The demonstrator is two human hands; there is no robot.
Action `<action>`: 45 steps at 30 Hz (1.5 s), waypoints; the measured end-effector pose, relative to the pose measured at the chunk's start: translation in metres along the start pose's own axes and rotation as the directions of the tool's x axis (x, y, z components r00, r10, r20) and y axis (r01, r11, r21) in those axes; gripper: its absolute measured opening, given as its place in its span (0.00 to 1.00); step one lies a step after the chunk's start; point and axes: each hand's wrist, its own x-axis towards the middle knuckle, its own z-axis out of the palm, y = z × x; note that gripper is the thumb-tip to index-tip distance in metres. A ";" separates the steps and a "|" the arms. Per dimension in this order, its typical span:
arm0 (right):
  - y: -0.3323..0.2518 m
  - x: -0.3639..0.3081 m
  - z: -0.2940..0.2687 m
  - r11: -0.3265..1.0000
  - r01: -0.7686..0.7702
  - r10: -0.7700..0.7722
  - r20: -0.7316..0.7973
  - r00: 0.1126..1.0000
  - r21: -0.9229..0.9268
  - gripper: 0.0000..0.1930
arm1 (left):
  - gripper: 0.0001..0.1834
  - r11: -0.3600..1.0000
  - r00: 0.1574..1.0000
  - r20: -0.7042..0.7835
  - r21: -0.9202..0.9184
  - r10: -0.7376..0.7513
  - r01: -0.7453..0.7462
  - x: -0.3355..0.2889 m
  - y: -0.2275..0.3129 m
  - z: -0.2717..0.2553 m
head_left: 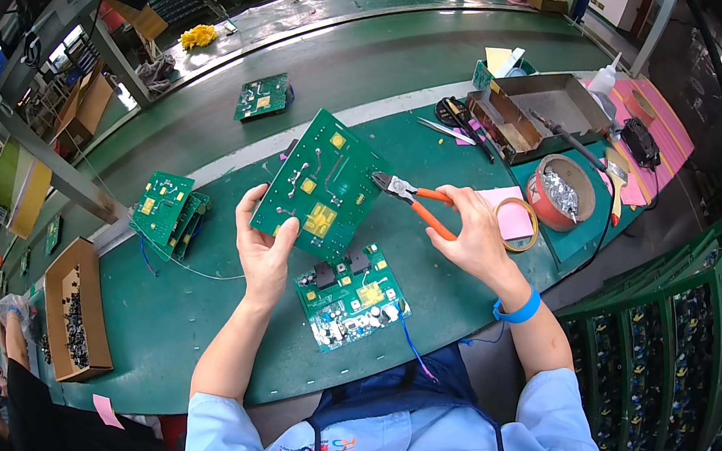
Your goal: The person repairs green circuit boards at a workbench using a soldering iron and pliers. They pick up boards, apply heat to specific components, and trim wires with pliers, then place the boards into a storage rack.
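My left hand [265, 254] grips a green circuit board [331, 172] by its lower left edge, thumb on the near face. The board is tilted up, its solder side with yellow patches toward me. In my right hand [478, 240] are diagonal cutters [422, 204] with orange handles, the fingers around them. Their jaws touch or lie just before the board's right edge; I cannot tell which. Below the raised board, a second circuit board [351, 305] lies component side up on the green table [204, 332], a blue wire trailing from it. A blue band circles my right wrist.
Stacked circuit boards [163, 210] lie at left, above a cardboard box [103, 356] of small black parts. Another board [261, 98] rests on the conveyor [344, 70]. At right are a metal tray [565, 106], a soldering iron [570, 138], a red pot [547, 214] and a green rack [629, 321]. A co-worker's arm [15, 341] reaches in at left.
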 end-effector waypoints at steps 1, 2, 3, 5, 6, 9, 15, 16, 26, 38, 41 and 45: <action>0.000 0.000 0.000 1.000 -0.012 0.012 0.007 1.000 0.024 0.25 | 0.25 1.000 1.000 -0.003 0.004 -0.001 0.001 0.000 0.000 0.000; 0.002 0.000 0.000 0.999 -0.014 0.013 0.013 1.000 0.036 0.24 | 0.25 1.000 1.000 -0.005 0.007 -0.002 0.002 0.000 0.001 0.000; 0.003 0.000 0.001 0.999 -0.016 0.015 0.019 1.000 0.047 0.24 | 0.25 1.000 1.000 -0.004 0.012 0.001 -0.001 0.000 0.001 0.000; 0.004 0.000 0.001 0.997 -0.024 0.022 0.029 0.999 0.072 0.23 | 0.25 1.000 1.000 -0.002 0.020 0.006 -0.006 0.000 0.001 0.000; 0.004 0.000 0.001 0.996 -0.030 0.027 0.032 0.999 0.085 0.23 | 0.25 1.000 1.000 -0.003 0.025 0.005 -0.005 0.000 0.001 0.000; 0.005 0.000 -0.002 0.993 -0.065 0.058 0.071 0.996 0.102 0.23 | 0.25 0.999 1.000 0.002 0.033 -0.001 0.001 0.000 0.000 0.000; 0.011 0.000 -0.003 0.982 -0.069 0.049 0.113 0.992 0.174 0.23 | 0.24 0.999 1.000 0.017 0.036 0.005 -0.006 0.000 -0.002 -0.001; 0.011 0.001 -0.003 0.982 -0.073 0.051 0.124 0.991 0.176 0.23 | 0.24 0.999 1.000 0.019 0.038 0.007 -0.008 0.000 -0.002 -0.002; 0.002 -0.001 0.005 0.944 0.129 -0.178 -0.139 0.974 -0.305 0.25 | 0.24 0.977 0.978 -0.023 -0.063 -0.206 0.204 0.004 0.001 0.001; 0.001 0.011 0.007 0.788 0.288 -0.373 -0.050 0.926 -0.544 0.20 | 0.23 0.951 0.953 -0.037 -0.099 -0.299 0.295 0.002 -0.005 -0.009; 0.004 0.012 0.008 0.747 0.318 -0.415 -0.035 0.909 -0.584 0.18 | 0.24 0.947 0.952 -0.016 -0.107 -0.306 0.303 0.003 -0.003 -0.010; 0.002 0.015 0.008 0.703 0.357 -0.462 -0.013 0.887 -0.615 0.17 | 0.24 0.932 0.941 -0.009 -0.144 -0.338 0.334 0.001 -0.002 -0.013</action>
